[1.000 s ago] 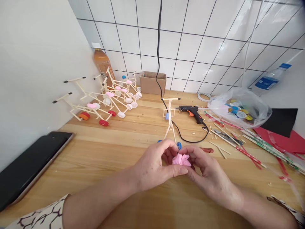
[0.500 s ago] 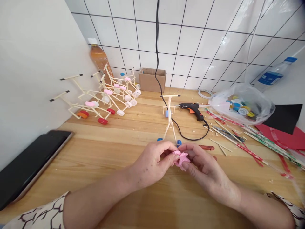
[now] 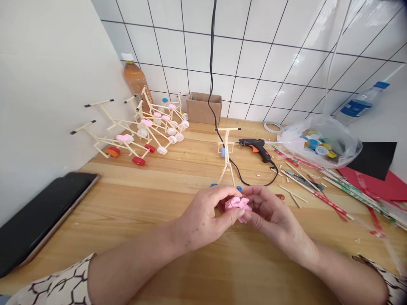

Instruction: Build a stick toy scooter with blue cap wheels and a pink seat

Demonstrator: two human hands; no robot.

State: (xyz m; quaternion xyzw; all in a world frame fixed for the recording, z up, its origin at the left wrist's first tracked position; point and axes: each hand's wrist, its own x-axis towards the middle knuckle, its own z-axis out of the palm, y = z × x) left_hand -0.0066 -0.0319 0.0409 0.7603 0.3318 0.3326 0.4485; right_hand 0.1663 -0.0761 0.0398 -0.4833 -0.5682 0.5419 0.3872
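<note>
A crumpled lump of soft pink clay point(image 3: 238, 204) is pinched between the fingertips of both hands above the table. My left hand point(image 3: 213, 216) is closed on its left side, thumb across the front. From the right, my right hand point(image 3: 274, 221) grips it with thumb and fingers. Just beyond the hands stands a small tricycle model point(image 3: 227, 148) made of wooden sticks, with blue caps for wheels and black tips on its handlebar. Part of its base is hidden behind the fingers.
Several finished stick tricycles point(image 3: 140, 127) stand at the left, near a tea bottle point(image 3: 136, 80) and a cardboard box point(image 3: 204, 107). Behind the hands lies a black glue gun point(image 3: 257, 147) with its cord. At the right are a bag of caps point(image 3: 321, 144), scissors point(image 3: 303, 179) and sticks. A phone point(image 3: 44, 212) lies left.
Both thumbs have come closer together on the pink clay, and its folds have shifted. The view has turned slightly; the things on the table stay put.
</note>
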